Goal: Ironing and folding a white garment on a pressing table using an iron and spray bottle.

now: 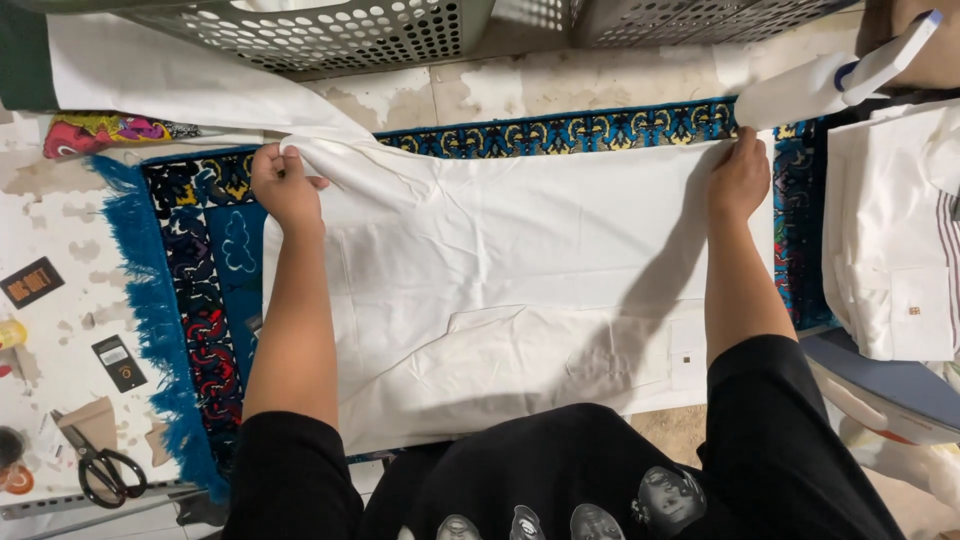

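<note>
— Where is the white garment (500,290) laid?
— It is spread flat on a patterned blue rug (200,300).
— How is it held?
— Its far edge is pinched by the left hand (283,185) and right hand (740,178), set well apart. Folded white clothes (890,240) are stacked just right.

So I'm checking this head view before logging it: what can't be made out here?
- Left hand: fingertips buried in a fold of the white garment.
- Right hand: fingertips curl over the garment's far edge; grip unclear.
- Patterned rug: its middle is hidden under the garment.
- Perforated baskets: cut off by the top edge.
- Scissors: blade tips partly hidden under brown paper.
- Folded white stack: cut off at the right edge.
</note>
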